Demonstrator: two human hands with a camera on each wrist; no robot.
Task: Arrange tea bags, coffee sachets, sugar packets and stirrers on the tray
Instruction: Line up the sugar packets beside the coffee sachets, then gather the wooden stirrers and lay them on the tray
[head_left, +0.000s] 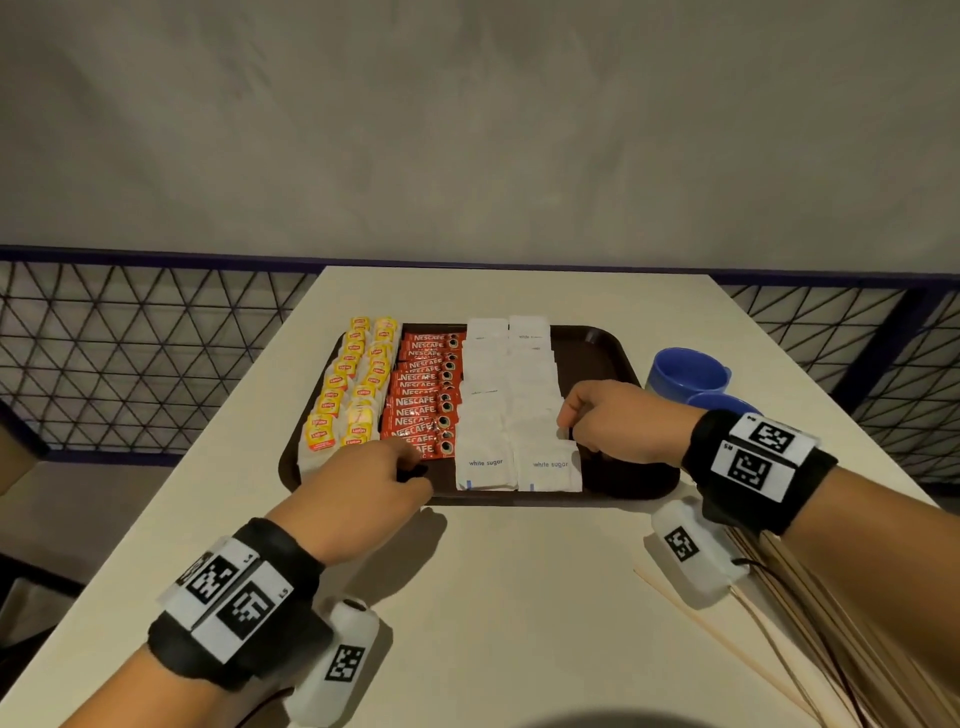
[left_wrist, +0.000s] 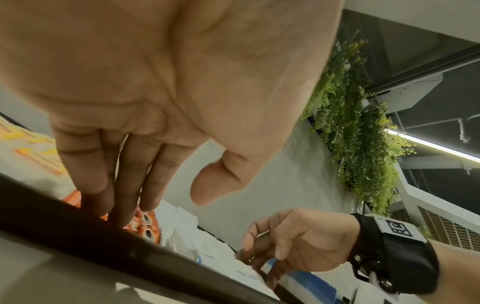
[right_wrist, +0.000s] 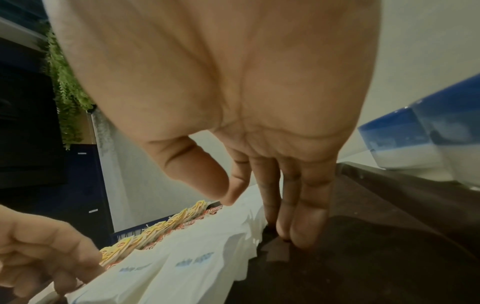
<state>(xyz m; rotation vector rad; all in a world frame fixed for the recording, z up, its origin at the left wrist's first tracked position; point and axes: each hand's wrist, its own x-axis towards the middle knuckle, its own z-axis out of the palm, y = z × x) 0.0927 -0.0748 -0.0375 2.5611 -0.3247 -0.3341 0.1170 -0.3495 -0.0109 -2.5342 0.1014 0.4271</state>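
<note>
A dark brown tray (head_left: 613, 353) holds two columns of yellow tea bags (head_left: 353, 384), a column of red coffee sachets (head_left: 423, 400) and two columns of white sugar packets (head_left: 511, 395). My left hand (head_left: 410, 462) is at the tray's front edge; its straight fingers (left_wrist: 122, 195) point down onto the nearest coffee sachets (left_wrist: 148, 228). My right hand (head_left: 571, 426) is beside the right sugar column. Its straight fingers (right_wrist: 301, 226) touch the bare tray floor (right_wrist: 363, 257) next to the sugar packets (right_wrist: 194, 257). Neither hand holds anything. Wooden stirrers (head_left: 810, 623) lie on the table under my right forearm.
Two blue cups (head_left: 685, 371) stand on the white table just right of the tray. The right strip of the tray is bare. A mesh railing (head_left: 130, 353) runs behind and beside the table.
</note>
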